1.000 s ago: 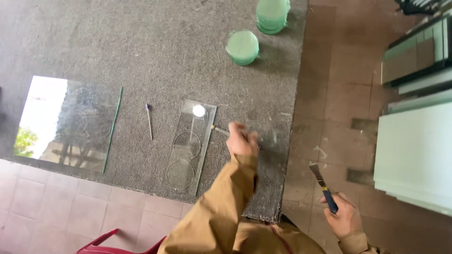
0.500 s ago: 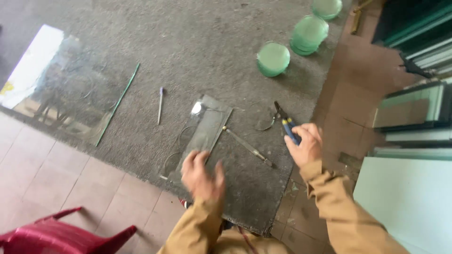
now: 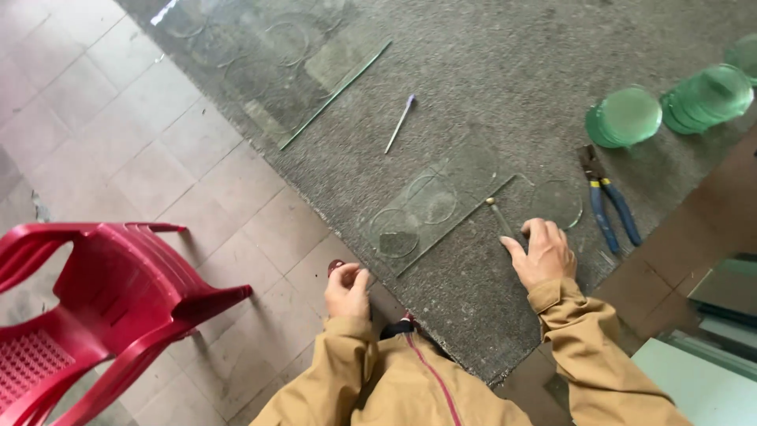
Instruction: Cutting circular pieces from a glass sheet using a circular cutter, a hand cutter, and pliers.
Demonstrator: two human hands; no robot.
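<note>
Resting flat, the glass strip lies on grey carpet, cushioned. At its 3 o'clock, right hand grasps the cutter; left hand pinches a small dark object.

A glass-cutting workshop, seen from above.
Grey felt-like matting covers the low work surface, where cut glass discs sit in stacks beside blue-handled pliers, a scored glass strip and a larger pane (circles already cut out); tiled floor and a red plastic chair alongside.
</note>
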